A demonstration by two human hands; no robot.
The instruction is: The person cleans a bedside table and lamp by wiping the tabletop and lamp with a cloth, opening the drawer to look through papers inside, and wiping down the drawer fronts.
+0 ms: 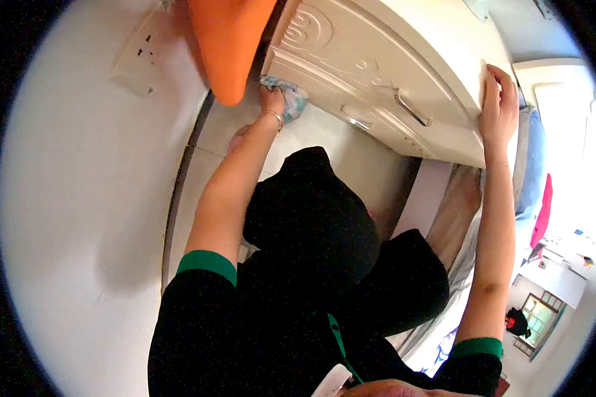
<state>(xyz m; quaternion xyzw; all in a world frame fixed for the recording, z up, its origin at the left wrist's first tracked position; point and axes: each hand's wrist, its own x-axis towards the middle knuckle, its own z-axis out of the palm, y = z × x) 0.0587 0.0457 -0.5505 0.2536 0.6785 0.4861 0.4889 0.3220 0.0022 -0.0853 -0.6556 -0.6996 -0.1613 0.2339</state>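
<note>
Low by the floor, my left hand point(272, 100) is closed on a crumpled white, blue and green patterned cloth point(294, 102), at the end corner of a cream cabinet point(351, 76). A bracelet circles that wrist. My right hand point(499, 109) rests on the cabinet's top near its edge, fingers slightly bent and not wrapped round anything I can see. Two silver handles mark the cabinet front: one handle point(412, 108) nearer the top and a second handle point(356, 119) lower down. The cloth's far side is partly hidden by my fingers.
An orange object point(230, 53) juts down beside my left hand. A white wall point(99, 198) with a dark baseboard point(182, 172) runs along the left. My black-clad knees point(311, 205) are bent above the tiled floor point(338, 135). Bedding point(531, 159) lies beyond my right arm.
</note>
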